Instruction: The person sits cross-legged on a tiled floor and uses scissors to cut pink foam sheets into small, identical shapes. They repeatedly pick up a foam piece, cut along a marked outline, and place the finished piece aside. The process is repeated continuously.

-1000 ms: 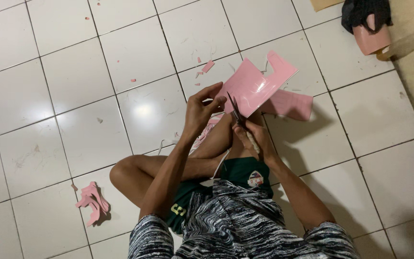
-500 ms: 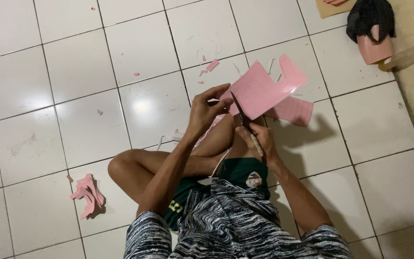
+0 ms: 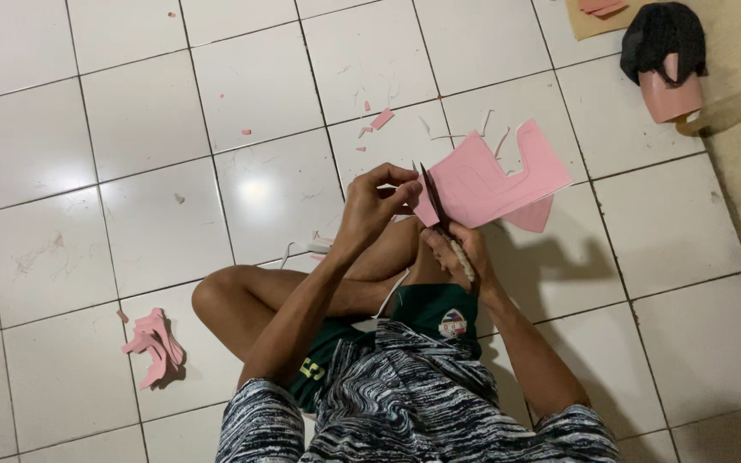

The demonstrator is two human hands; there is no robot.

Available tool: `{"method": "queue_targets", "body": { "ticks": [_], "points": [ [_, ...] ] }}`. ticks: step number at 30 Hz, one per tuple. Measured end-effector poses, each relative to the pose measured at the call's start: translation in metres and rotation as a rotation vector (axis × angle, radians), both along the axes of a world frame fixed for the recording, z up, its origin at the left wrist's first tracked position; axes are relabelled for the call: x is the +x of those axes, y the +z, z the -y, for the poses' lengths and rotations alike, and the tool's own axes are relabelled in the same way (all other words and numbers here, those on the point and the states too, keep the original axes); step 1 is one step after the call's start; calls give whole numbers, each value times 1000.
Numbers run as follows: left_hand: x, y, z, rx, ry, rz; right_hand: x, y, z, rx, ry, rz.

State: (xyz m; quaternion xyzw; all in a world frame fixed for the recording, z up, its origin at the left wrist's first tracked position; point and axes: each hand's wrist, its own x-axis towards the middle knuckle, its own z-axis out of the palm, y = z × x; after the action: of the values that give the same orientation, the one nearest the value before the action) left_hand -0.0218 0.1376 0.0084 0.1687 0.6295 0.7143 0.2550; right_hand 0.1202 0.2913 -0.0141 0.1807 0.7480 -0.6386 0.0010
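Left hand [image 3: 375,201] fingers pinch pink sheet [image 3: 490,180] at near-left edge. Right hand [image 3: 460,249] grips scissors [image 3: 435,201], blades apparently entering sheet, pointing away; sheet extends right.

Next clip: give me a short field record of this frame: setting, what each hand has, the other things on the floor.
setting: person sits cross-legged on a white tiled floor
left hand: left hand pinches the edge of the pink sheet
right hand: right hand grips the scissors, blades up at the sheet's edge
sheet: held above the floor, partly cut to a shape
nearby: pile of pink offcuts at the person's left; small pink scraps ahead; pink cup with dark cloth far right
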Motion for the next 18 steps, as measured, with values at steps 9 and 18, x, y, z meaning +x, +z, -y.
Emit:
{"method": "queue_targets", "body": {
  "ticks": [9,18],
  "points": [
    [6,2,2,3,21,32,4,11,-1,-209,29,0],
    [15,-14,1,139,55,136,6,6,-2,-280,47,-7]
  ]
}}
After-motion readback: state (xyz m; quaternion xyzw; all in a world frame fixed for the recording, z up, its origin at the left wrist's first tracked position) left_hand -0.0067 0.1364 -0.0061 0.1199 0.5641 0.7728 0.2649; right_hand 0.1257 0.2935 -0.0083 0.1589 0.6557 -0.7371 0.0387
